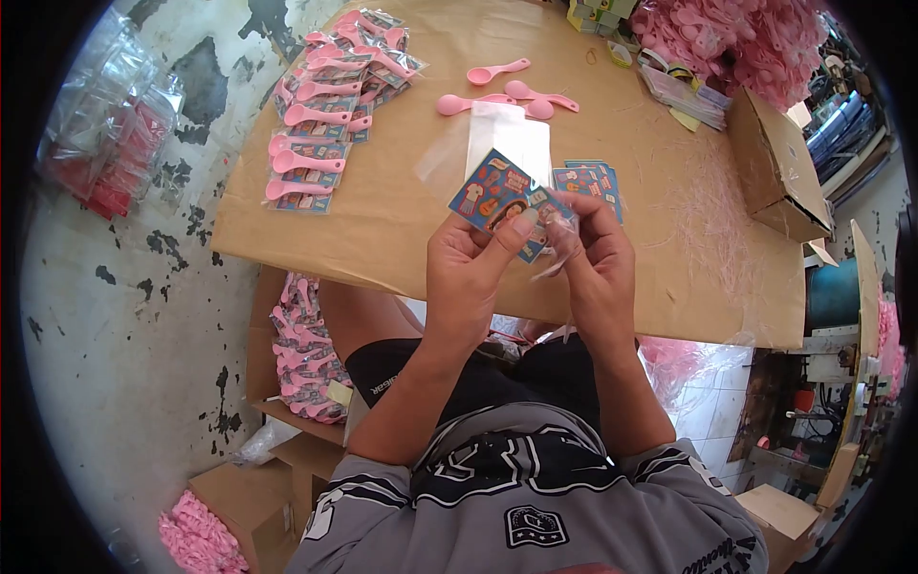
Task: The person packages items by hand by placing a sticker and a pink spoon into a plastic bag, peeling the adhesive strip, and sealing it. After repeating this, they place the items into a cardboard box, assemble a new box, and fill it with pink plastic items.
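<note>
My left hand (467, 271) pinches a blue printed card (490, 184) between thumb and fingers, tilted over the table. Close against it, my right hand (602, 256) grips a crumpled clear plastic bag (562, 235), which overlaps another piece of blue printing. Behind the hands lies a white stack (495, 132) with a clear sheet at its left. A pile of blue cards (601, 178) rests just right of it. Loose pink measuring spoons (497, 72) lie beyond the stack.
Bagged pink spoons with cards (311, 165) line the table's left side. At the far right are a heap of pink spoons (717, 43) and a cardboard box (776, 165). Thin plastic strands (712, 225) litter the right side. A box of packed spoons (304, 349) stands below left.
</note>
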Action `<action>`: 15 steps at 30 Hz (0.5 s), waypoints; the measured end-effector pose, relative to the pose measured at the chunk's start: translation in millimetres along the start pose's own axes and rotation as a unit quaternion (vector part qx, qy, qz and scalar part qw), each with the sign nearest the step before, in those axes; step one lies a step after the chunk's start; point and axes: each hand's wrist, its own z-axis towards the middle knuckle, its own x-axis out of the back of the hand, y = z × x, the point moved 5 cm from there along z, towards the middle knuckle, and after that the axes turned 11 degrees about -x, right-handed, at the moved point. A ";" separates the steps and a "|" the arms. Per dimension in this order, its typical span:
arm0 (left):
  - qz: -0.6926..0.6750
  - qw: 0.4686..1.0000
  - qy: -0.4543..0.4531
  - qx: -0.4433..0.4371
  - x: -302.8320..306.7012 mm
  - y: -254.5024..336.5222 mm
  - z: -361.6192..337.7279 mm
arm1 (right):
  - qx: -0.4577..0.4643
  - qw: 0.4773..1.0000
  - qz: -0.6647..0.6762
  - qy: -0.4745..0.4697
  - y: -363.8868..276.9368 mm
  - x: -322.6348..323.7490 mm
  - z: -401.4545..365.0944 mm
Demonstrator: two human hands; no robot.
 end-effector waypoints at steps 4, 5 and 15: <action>-0.004 0.999 0.011 -0.047 -4.9 9.4 1.6 | -0.062 0.996 0.009 -0.064 9.9 0.6 -6.6; -0.045 0.998 0.005 -0.048 -5.8 12.7 3.6 | -0.069 0.996 0.023 -0.059 8.8 -0.8 -9.1; -0.263 0.959 0.012 -0.101 -8.0 17.2 3.1 | -0.091 0.992 0.061 -0.061 13.9 -10.8 -25.2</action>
